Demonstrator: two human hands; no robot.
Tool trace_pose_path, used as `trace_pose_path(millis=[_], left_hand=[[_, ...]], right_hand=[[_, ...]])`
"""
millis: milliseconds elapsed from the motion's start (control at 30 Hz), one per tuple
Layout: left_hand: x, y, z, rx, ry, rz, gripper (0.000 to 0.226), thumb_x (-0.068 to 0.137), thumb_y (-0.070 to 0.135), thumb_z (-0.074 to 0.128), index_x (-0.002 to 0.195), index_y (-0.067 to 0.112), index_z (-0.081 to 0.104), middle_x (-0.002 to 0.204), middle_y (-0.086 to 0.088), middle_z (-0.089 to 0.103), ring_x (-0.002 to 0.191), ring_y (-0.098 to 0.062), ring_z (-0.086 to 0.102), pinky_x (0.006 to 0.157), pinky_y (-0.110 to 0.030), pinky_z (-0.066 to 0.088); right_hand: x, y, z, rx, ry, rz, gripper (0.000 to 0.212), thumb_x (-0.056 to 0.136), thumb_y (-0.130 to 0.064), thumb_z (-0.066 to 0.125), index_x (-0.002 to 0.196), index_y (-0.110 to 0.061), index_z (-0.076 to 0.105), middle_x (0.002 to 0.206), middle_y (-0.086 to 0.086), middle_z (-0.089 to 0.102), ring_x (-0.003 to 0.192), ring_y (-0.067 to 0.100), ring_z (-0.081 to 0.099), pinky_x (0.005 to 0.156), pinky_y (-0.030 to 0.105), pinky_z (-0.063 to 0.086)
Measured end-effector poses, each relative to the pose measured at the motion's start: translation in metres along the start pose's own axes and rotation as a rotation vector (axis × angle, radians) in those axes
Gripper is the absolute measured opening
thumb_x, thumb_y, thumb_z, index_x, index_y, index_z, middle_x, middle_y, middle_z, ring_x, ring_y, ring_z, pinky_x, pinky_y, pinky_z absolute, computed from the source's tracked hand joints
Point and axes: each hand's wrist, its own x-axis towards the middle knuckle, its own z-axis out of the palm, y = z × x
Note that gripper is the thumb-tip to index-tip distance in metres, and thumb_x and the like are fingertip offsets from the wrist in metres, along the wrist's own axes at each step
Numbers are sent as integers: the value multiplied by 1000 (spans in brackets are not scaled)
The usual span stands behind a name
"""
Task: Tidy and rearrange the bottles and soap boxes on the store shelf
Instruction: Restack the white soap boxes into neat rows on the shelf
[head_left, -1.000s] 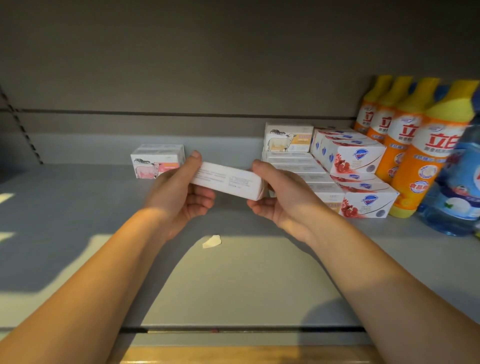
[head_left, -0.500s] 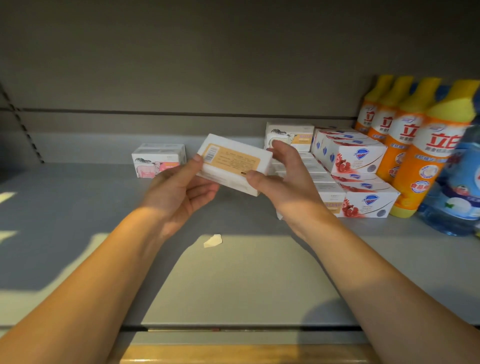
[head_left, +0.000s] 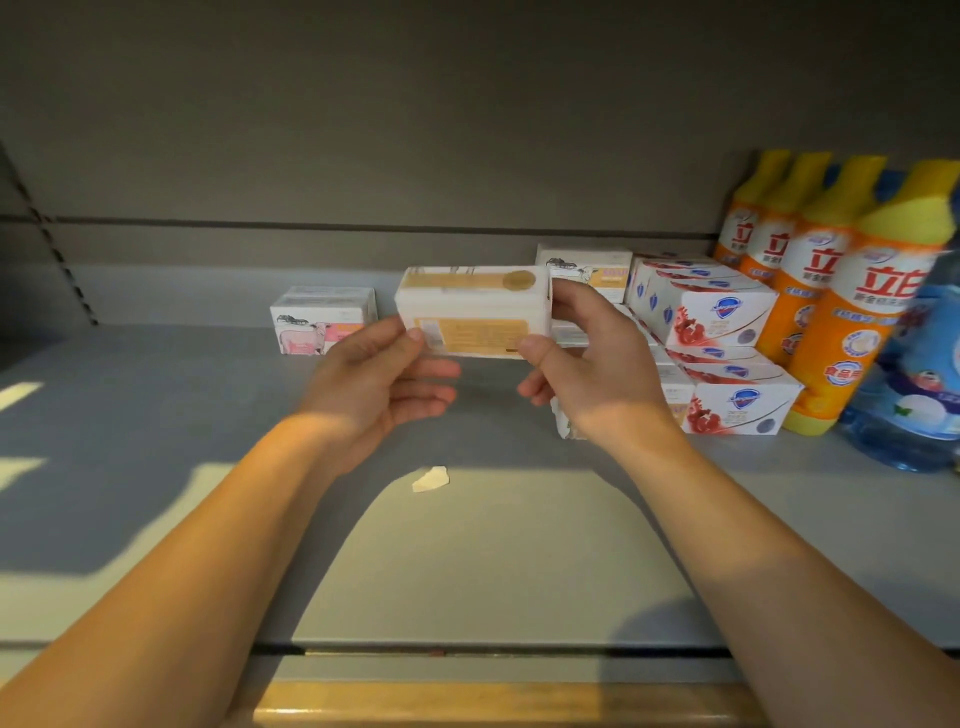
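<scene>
Observed: the soap box has been turned in the air over the last second, from lying nearly edge-on to standing with its tan printed panel and barcode toward the person, and it sits a little higher than half a second ago. It is held above the shelf, touching nothing else, between the pink sheep box at the back and the stacked boxes on the right. Left hand: thumb pinches the lower left corner, the other fingers loosely curled beneath. Right hand: thumb on the front face, fingers wrapped behind the right end. Judgement: the box is being oriented before placing, probably to join a matching row; not yet set down. Materials: box is white glossy card, crisp-edged and rectangular; red-and-white boxes look the same stock. Orange bottles are smooth plastic with yellow tapered necks; blue bottle translucent. Shelf matte grey, with a small paper scrap.
</scene>
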Motion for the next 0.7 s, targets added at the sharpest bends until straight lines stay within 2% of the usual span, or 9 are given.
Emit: trace_pose_path(millis=[67, 133, 233, 300, 367, 433, 500, 567, 700], left_hand=[[0, 5, -2, -179, -88, -74, 24, 100, 25, 43, 95, 12, 62, 94, -19, 74, 64, -24, 71, 56, -27, 57], [2, 6, -5, -248, -120, -124, 38, 98, 42, 38, 114, 15, 61, 104, -22, 71, 71, -28, 71, 59, -28, 57], [5, 3, -4, -223, -35, -119, 43, 96, 54, 41, 125, 28, 60, 105, -16, 71, 70, -29, 71, 58, -30, 57], [5, 1, -2, -187, 24, -68, 34, 96, 46, 47, 123, 31, 62, 99, -10, 70, 64, -26, 70, 57, -31, 57], [5, -3, -2, -145, 28, -8, 28, 97, 37, 52, 123, 35, 61, 94, -7, 71, 62, -23, 69, 58, -32, 57], [5, -5, -2, -129, -4, 28, 35, 93, 27, 58, 127, 35, 57, 96, -6, 73, 66, -25, 71, 61, -33, 58], [6, -6, -2, -129, -36, 32, 45, 89, 17, 62, 132, 27, 52, 104, -10, 73, 75, -30, 73, 65, -34, 58], [6, -6, -1, -97, -60, 40, 42, 90, 10, 60, 131, 15, 53, 109, -13, 72, 86, -33, 72, 71, -33, 58], [5, -7, 0, -59, -66, 112, 37, 90, 4, 59, 126, 6, 56, 112, -12, 71, 103, -29, 68, 81, -32, 57]], right_hand=[[1, 0, -3, -12, -14, -39, 46, 85, 1, 65, 110, -36, 58, 112, -14, 65, 58, 17, 70, 55, 25, 55], [3, 2, -6, -31, -49, -6, 52, 79, 0, 64, 108, -44, 60, 103, -11, 69, 68, 24, 71, 63, 36, 59], [3, 5, -4, -6, -139, 82, 43, 75, -24, 64, 108, -51, 60, 103, -2, 70, 92, 36, 67, 73, 44, 56], [2, 5, 1, 44, -121, 94, 27, 73, -44, 62, 100, -48, 64, 111, -18, 65, 98, 21, 68, 90, 49, 55], [1, 4, 5, 15, -77, 55, 17, 75, -48, 62, 92, -44, 64, 108, -33, 60, 88, 6, 65, 88, 36, 56], [0, 4, 4, -13, -68, 39, 19, 78, -37, 64, 96, -44, 62, 104, -22, 63, 67, 3, 60, 63, 16, 49], [1, 6, 1, 26, -76, 40, 38, 81, -16, 67, 108, -41, 59, 109, -1, 67, 65, 1, 63, 57, 11, 44], [1, 6, -2, 69, -89, 17, 54, 81, -1, 65, 117, -41, 56, 122, 6, 64, 86, 8, 70, 70, 18, 51], [0, 7, -1, -13, -132, -80, 66, 78, 9, 64, 125, -36, 52, 132, 1, 54, 111, 14, 63, 96, 36, 52]])
